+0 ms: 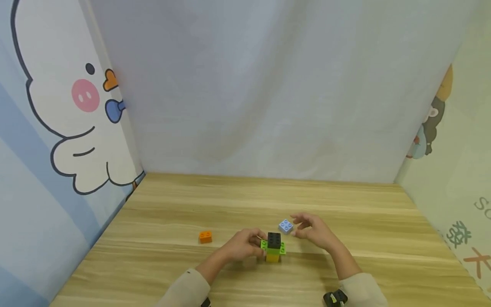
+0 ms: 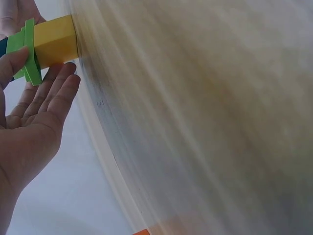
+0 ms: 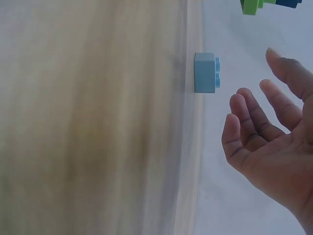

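Note:
A small stack (image 1: 273, 247) stands on the wooden table (image 1: 345, 200): a yellow brick (image 2: 56, 39) at the bottom, a green plate (image 2: 27, 49) over it, a black brick (image 1: 274, 240) on top. My left hand (image 1: 254, 244) lies against the stack's left side with straight fingers (image 2: 61, 93), the thumb touching the green plate. My right hand (image 1: 298, 228) hovers just right of a light blue brick (image 1: 285, 226), fingers relaxed and holding nothing. In the right wrist view a gap shows between that hand (image 3: 254, 78) and the light blue brick (image 3: 205, 72).
An orange brick (image 1: 205, 236) lies on the table left of the stack; its corner shows in the left wrist view (image 2: 142, 232). Cartoon-printed panels (image 1: 69, 128) wall the table on the left and right, and a pale curtain (image 1: 261, 94) hangs behind.

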`<state>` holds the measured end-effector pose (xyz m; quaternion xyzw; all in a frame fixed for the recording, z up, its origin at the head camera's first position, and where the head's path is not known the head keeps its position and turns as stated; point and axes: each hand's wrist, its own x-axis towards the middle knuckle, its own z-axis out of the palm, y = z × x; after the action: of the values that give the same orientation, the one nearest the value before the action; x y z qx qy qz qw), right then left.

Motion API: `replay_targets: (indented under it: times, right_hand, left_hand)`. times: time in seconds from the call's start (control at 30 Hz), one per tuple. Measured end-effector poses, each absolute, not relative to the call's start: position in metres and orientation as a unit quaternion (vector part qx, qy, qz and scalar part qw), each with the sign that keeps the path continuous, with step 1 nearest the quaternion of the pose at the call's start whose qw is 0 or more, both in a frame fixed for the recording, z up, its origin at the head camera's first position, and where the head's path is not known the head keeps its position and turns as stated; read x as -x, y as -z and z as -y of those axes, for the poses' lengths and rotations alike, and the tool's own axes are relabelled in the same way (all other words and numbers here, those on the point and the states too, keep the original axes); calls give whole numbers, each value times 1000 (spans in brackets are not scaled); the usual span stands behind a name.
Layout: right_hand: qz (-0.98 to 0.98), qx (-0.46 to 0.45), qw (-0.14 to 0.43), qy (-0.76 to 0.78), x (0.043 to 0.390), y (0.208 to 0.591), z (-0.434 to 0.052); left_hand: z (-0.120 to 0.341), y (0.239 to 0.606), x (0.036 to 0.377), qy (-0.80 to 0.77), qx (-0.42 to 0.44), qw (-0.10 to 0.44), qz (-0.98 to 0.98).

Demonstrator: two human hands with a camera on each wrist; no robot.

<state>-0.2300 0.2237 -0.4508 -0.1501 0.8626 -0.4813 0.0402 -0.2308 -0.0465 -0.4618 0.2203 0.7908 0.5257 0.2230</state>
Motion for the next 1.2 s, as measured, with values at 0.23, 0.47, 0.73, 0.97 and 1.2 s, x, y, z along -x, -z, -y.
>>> replay_targets:
  times: [0.23,0.47,0.73,0.97,1.2]
  right_hand:
    - [-863,138,50,483,239,453,-224]
    - [-867,128,68,477,247,457,-222]
    - [-871,129,86,466,256,458,-219]
    - [-877,128,98,452,266,461,-216]
    - [-895,120,109,415,268,462,-212]
  left_hand:
    - [46,461,230,-526,-216,225,-791]
    - [47,463,231,-527,-217,226,-790]
    - [47,463,232,-537,-218,227,-783]
    - [47,459,232,-536,-216,226,-784]
    - [47,461,231,-537,-214,226,-784]
